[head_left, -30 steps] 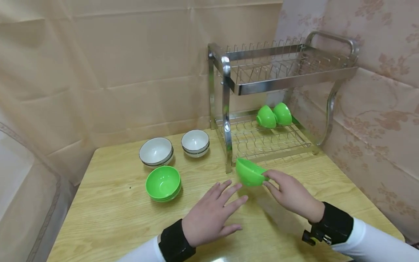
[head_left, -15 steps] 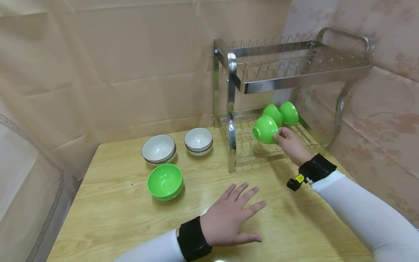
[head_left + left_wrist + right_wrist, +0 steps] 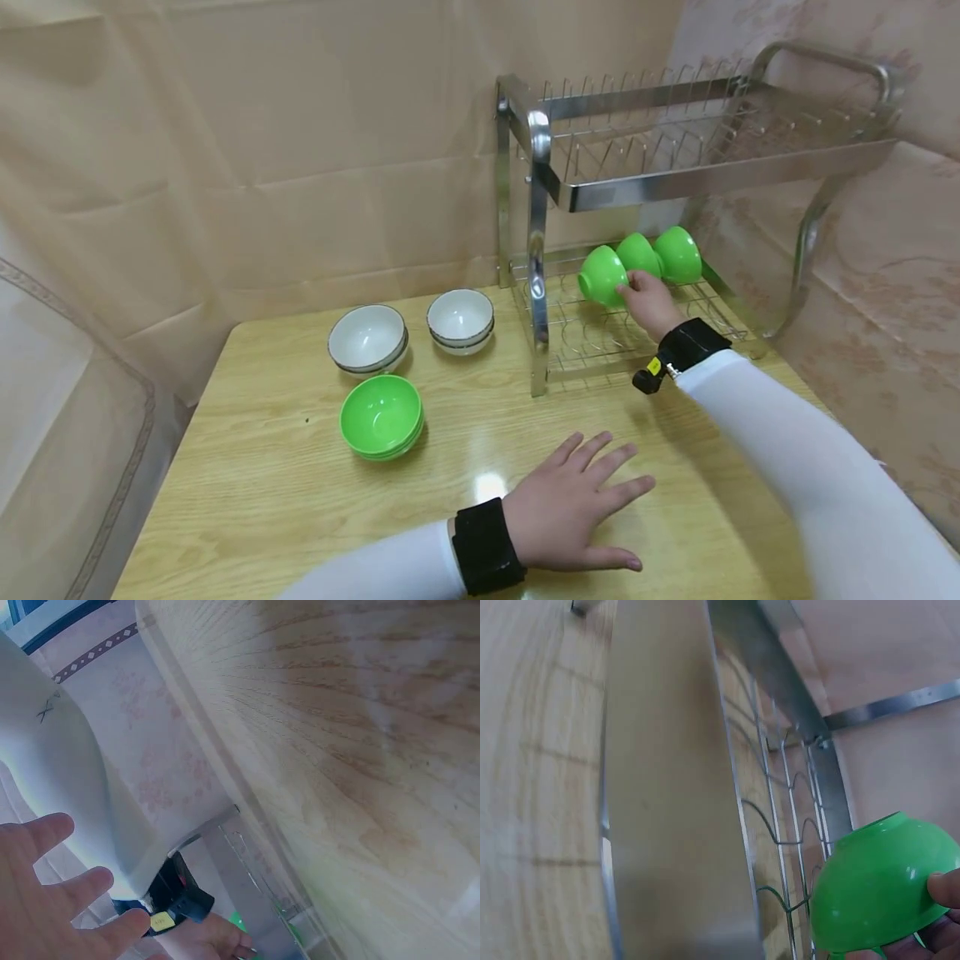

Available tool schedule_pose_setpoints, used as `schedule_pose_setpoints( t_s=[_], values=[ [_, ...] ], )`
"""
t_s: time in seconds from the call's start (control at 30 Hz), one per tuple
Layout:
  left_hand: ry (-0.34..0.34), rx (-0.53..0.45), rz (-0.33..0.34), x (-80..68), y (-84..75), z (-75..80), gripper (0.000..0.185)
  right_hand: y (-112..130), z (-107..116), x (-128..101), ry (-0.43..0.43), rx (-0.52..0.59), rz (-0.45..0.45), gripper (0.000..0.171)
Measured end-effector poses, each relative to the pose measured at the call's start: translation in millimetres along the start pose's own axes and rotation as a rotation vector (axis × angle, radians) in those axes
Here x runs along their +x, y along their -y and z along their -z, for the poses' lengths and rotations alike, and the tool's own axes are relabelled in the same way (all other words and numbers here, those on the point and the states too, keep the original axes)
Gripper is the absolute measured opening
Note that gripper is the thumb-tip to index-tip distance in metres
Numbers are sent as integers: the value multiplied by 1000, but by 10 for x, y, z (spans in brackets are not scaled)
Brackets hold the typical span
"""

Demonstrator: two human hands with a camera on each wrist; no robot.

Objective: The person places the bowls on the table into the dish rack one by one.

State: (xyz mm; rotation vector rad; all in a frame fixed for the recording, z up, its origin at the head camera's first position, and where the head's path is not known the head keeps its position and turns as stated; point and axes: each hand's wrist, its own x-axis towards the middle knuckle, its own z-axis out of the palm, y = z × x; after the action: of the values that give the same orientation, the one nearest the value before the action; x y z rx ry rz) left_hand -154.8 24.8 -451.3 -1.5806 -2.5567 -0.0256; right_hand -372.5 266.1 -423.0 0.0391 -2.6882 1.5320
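My right hand (image 3: 651, 305) grips a green bowl (image 3: 602, 276) by its edge, tilted on its side over the rack's lower shelf. Seen from the right wrist, this bowl (image 3: 889, 881) is close to the shelf wires, thumb on its outside; whether it touches them I cannot tell. Just to its right, two more green bowls (image 3: 679, 255) stand on edge on that shelf. With fingers spread, my left hand (image 3: 573, 508) is held low by the table's front and holds nothing. The left wrist view also shows its fingers (image 3: 90, 889) spread.
A two-tier metal dish rack (image 3: 720, 179) stands at the back right, its upper tier overhanging the lower shelf. Left of it are stacked green bowls (image 3: 381, 415), larger white bowls (image 3: 367, 337) and smaller white bowls (image 3: 461, 317) on the wooden table (image 3: 255, 467).
My right hand has carried the green bowl from above the table up and back onto the rack's lower shelf, beside the other two. My left hand has drifted right, still spread.
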Motion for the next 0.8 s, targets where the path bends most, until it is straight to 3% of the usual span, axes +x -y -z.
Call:
schedule_pose_setpoints(
  t_s=[0.27,0.5,0.67,0.8],
  values=[
    [-5,7,7,31,15,-69,82,-1,-62,208,9,-48,-28,33],
    [8,-16,10,51,50,-77,82,-14,-57,298,-13,-124,-40,23],
    [23,-39,16,69,78,-99,82,-71,-54,350,1,-166,-40,31],
    [27,-37,21,86,105,-136,82,-138,-71,424,-3,-280,-19,37]
  ],
)
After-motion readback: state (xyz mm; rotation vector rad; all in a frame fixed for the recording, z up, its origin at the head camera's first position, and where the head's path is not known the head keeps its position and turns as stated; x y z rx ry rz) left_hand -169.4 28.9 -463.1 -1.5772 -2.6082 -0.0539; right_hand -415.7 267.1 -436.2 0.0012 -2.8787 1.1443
